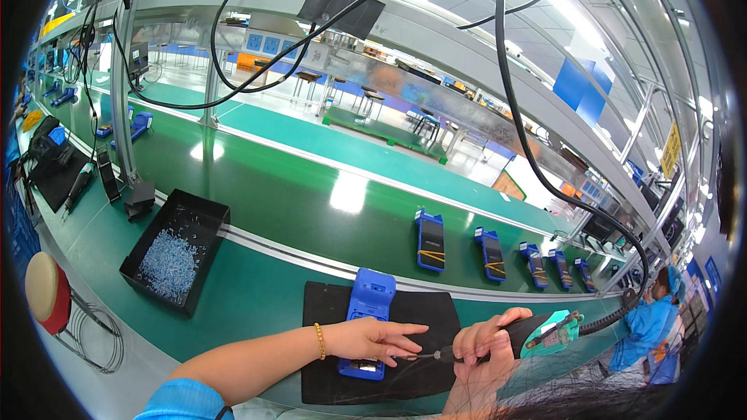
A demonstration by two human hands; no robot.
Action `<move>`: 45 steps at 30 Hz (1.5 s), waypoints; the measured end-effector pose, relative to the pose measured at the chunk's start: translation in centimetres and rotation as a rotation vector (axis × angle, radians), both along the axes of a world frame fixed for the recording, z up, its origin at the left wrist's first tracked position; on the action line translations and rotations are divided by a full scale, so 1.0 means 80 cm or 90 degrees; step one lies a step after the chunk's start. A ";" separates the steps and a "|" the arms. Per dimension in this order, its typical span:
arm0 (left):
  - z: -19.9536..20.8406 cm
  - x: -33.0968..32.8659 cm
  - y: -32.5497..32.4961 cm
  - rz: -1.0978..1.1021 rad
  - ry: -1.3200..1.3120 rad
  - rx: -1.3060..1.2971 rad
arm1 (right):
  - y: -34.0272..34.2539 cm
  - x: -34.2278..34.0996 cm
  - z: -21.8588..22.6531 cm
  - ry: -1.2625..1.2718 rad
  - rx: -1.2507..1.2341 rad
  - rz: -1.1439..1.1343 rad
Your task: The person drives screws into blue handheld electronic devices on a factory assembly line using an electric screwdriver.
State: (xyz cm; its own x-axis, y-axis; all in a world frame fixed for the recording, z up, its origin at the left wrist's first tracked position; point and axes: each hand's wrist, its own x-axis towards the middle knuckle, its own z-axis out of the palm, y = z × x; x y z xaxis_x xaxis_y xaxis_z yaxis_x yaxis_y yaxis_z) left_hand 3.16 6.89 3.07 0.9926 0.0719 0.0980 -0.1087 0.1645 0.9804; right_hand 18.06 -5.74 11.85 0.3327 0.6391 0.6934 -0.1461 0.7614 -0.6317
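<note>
In front of me a blue handheld device (pixel 372 295) lies on a black mat (pixel 327 381). My right hand (pixel 484 348) is wrapped round an electric screwdriver (pixel 548 334) with a black and teal body, held nearly level with its bit pointing left. Over the device's lower half reaches my left hand (pixel 369 340), partly covering it. Its thumb and fingers come together at the bit's tip, with one finger stretched out above; anything small pinched there is too small to make out.
A black tray (pixel 210 264) of small blue-white pieces stands left. Beyond a metal rail, several blue devices (pixel 430 241) with yellow bands sit on the green conveyor (pixel 311 194). A black cable (pixel 537 163) hangs overhead to the screwdriver. Another person (pixel 650 327) is at far right.
</note>
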 end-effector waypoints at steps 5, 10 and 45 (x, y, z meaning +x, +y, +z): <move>-0.004 0.004 -0.005 -0.051 -0.002 -0.055 | 0.000 -0.002 0.003 -0.015 0.001 0.002; 0.004 -0.002 -0.003 -0.011 0.011 0.015 | -0.006 -0.002 0.009 0.006 0.035 -0.011; -0.011 -0.011 0.090 0.624 0.350 0.540 | -0.027 -0.029 0.016 0.137 -0.068 -0.020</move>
State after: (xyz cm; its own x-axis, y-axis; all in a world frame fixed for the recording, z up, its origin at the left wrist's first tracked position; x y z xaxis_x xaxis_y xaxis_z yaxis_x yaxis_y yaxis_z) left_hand 2.29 14.06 2.21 0.4994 0.8626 0.0813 0.5913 -0.4079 0.6957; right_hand 15.76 -7.93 13.10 0.4862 0.6925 0.5329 -0.2637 0.6977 -0.6661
